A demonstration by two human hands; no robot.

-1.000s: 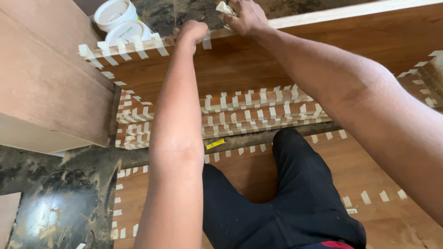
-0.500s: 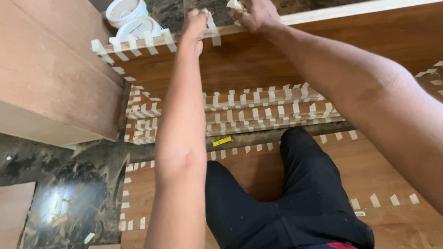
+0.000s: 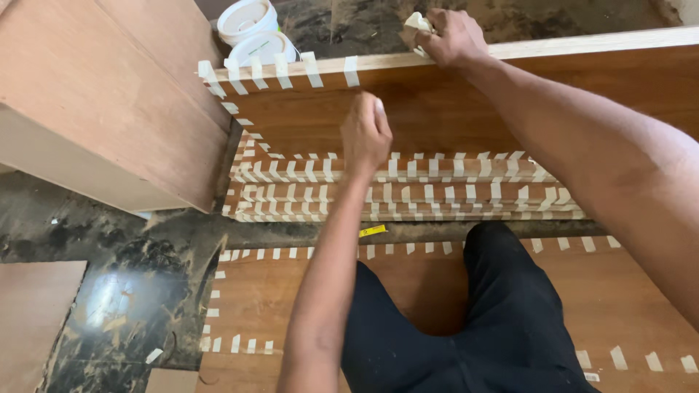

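A brown veneered wooden panel (image 3: pixel 437 109) stands on edge in front of me, its pale top edge crossed by short strips of masking tape (image 3: pixel 284 69). My left hand (image 3: pixel 366 135) hovers in front of the panel's face, fingers curled shut, with nothing seen in it. My right hand (image 3: pixel 448 35) rests on the panel's top edge and grips a crumpled pale wad (image 3: pixel 419 23), perhaps tape or cloth. My knee in black trousers (image 3: pixel 502 313) rests on a flat panel below.
A stack of taped panels (image 3: pixel 408 189) lies below the upright one. A large wooden box (image 3: pixel 102 109) stands at the left. Two white tubs (image 3: pixel 251 29) sit behind the panel. A small yellow object (image 3: pixel 372 231) lies on the dark floor (image 3: pixel 109 291).
My left hand has come down off the panel's top edge to its face. The view has shifted so the panel sits lower in frame. My right hand stays on the top edge.
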